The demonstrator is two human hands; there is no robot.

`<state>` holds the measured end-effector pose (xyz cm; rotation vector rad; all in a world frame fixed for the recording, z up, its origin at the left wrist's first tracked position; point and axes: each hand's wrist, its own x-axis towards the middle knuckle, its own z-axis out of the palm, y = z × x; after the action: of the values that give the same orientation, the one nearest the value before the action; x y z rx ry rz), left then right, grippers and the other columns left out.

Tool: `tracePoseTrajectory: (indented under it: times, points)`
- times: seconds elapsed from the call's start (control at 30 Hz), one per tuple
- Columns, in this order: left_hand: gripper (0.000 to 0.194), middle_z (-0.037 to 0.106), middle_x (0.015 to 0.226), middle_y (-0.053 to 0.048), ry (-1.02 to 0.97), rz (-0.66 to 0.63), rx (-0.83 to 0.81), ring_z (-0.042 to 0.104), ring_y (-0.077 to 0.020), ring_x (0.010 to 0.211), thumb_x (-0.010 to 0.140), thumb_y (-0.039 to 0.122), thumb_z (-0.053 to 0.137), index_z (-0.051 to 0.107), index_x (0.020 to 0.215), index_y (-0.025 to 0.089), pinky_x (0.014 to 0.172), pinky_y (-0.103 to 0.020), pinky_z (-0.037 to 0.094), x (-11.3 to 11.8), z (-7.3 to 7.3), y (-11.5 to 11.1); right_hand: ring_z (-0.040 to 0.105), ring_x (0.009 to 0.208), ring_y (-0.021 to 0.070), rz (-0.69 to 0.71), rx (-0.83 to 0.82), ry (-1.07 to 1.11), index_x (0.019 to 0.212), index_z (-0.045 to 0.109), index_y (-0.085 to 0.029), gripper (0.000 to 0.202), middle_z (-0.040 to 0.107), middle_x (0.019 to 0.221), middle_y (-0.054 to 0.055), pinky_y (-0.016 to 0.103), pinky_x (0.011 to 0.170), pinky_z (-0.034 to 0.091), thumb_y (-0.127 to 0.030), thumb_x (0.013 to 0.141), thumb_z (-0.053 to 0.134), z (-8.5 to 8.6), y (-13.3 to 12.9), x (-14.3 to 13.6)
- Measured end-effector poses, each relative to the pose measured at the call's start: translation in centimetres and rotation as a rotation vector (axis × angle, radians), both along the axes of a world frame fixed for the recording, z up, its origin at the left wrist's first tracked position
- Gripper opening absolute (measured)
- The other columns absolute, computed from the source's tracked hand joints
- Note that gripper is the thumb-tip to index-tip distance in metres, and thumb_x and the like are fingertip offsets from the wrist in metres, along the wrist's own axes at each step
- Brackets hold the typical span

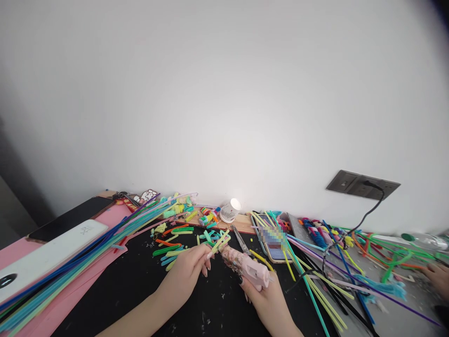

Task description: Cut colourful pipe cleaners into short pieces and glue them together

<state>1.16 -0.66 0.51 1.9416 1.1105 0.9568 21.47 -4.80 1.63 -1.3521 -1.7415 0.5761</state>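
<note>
My left hand (191,269) pinches a yellow-green pipe cleaner piece (220,241) over the black mat. My right hand (264,295) is wrapped round a pink glue gun (247,267), whose tip points up and left, close to the pinched piece. Short bent pipe cleaners in green (167,249), orange and yellow lie left of my hands. Just beyond the glue gun are scissors (241,240). What the far ends of the pinched piece touch is too small to tell.
A paper cup (230,210) leans near the wall. On the right are a phone (277,248), long pipe cleaners, a cable from the wall socket (363,185), a bottle (426,241) and another person's hand (437,276). Long pipe cleaners (80,264) cross a white case (49,252) at left.
</note>
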Motion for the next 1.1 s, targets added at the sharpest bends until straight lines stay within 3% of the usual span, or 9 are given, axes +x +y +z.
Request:
tracePoseTrajectory:
  times: [0.57,0.73,1.1]
  points:
    - [0.031,0.056,0.067,0.001,0.005,0.002,-0.021,0.055,-0.0143,0.061,0.092,0.030,0.028,0.049,0.071,0.020,0.062,-0.025,0.040,0.0,0.1,0.1,0.066,0.087,0.0280,-0.037,-0.010,-0.007,0.102,0.067,-0.010,0.033,0.070,0.098,0.014,0.034,0.075,0.054,-0.024,0.074,0.057,-0.5,0.2,0.4]
    - [0.030,0.055,0.067,0.001,-0.003,-0.001,-0.021,0.055,-0.0141,0.061,0.092,0.029,0.028,0.049,0.072,0.020,0.061,-0.025,0.040,-0.1,0.1,0.0,0.066,0.088,0.0281,-0.053,-0.031,0.006,0.105,0.066,-0.009,0.036,0.070,0.098,0.014,0.034,0.078,0.053,-0.027,0.076,0.057,-0.5,0.2,0.4]
    - [0.030,0.055,0.067,0.002,0.006,-0.005,-0.013,0.055,-0.0137,0.062,0.093,0.029,0.028,0.049,0.072,0.020,0.062,-0.025,0.039,-0.1,-0.2,0.1,0.062,0.098,0.0277,-0.024,0.076,0.084,0.105,0.068,-0.018,0.038,0.068,0.104,0.010,0.037,0.089,0.047,-0.042,0.079,0.053,0.6,0.2,-0.6]
